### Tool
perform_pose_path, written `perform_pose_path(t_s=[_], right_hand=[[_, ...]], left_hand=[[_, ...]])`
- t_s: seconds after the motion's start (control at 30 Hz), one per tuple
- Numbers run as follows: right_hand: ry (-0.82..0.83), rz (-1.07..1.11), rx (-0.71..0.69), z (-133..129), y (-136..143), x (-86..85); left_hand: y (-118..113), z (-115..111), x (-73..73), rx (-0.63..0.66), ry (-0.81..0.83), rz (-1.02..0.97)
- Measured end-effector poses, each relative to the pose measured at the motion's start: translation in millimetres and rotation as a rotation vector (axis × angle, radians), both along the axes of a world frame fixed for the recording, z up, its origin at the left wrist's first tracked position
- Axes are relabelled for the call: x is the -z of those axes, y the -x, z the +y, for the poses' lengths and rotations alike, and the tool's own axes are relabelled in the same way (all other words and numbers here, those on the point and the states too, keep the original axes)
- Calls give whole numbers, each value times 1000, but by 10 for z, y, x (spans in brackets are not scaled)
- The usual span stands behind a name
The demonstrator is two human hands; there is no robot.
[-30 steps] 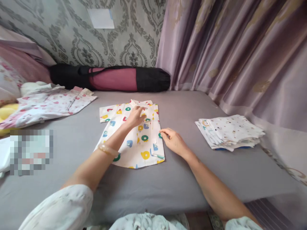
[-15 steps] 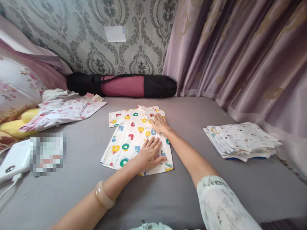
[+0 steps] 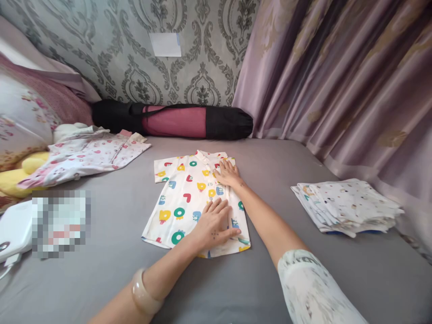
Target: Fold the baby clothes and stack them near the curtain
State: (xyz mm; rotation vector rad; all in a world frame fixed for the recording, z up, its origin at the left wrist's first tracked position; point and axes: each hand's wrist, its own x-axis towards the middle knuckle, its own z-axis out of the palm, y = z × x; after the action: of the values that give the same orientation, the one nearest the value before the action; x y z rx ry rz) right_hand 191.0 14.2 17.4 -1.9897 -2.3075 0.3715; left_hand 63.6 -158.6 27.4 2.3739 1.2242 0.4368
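Observation:
A small white short-sleeved shirt [image 3: 189, 198] with colourful letter prints lies spread on the grey sheet, its collar pointing away from me. My left hand [image 3: 216, 225] lies flat on the lower right part of the shirt, thumb stretched to the right. Farther up, my right hand [image 3: 229, 174] rests flat near the shirt's right shoulder and covers part of the sleeve area. Neither hand grips the cloth.
Folded white clothes [image 3: 351, 204] are stacked at the right. At the left lie a heart-print garment [image 3: 91, 155], a yellow plush [image 3: 20, 173] and a white device [image 3: 16, 227] with a cable. A black and pink bag [image 3: 175, 121] lies along the wall.
The view has shifted slightly, so the shirt and stack appear a little lower and farther right. Both hands remain flat on the shirt in nearly the same places.

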Motion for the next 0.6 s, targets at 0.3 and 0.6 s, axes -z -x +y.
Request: perform_pose_path(t_s=[0.3,0.6], right_hand=[[-132,-32,27,287,112,18],[-107,-30,61,358,89,113]], left_hand=[[162,88,69,-115,-139,-41],[179,104,38,-109,-62,-9]])
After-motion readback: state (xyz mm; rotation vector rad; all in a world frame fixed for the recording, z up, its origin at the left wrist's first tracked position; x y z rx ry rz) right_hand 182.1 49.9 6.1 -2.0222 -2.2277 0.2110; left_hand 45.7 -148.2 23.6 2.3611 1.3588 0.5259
